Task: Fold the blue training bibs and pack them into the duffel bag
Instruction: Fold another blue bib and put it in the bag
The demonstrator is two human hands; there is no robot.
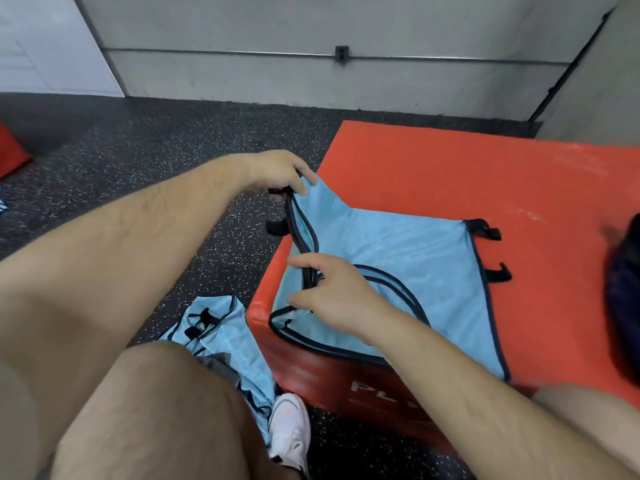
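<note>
Dark speckled rubber floor [138, 140] fills most of the view, with a plain grey wall [311, 26] behind it; on the floor sits a big red padded box [450, 168], white lettering on its near side partly hidden by the right arm; spread flat on top of the box is a light blue bib [398, 244] with dark trim, its near-left part hanging a little over the box's corner; a second blue bib [225, 327] lies crumpled on the floor just beside the box, draped against the person's bare leg; at the far right edge, on the box, there's a dark navy bundle [623, 289], blurry and cut off, so I honestly can't tell if that's the duffel; left hand [277, 169] is at the bib's far-left corner, fingers curled down and clamped on the dark-trimmed strap end, lifting it off the box a bit; right hand [332, 292] is nearer, on the left edge of the same bib, thumb and fingers pinching the bunched dark trim by the neck opening; a white shoe [289, 431] is planted on the floor next to the box, touching the crumpled bib; two small black tabs [488, 232] stick out of the flat bib's right edge onto the red top; tiny dark outlet box [341, 54] up on the wall.
</note>
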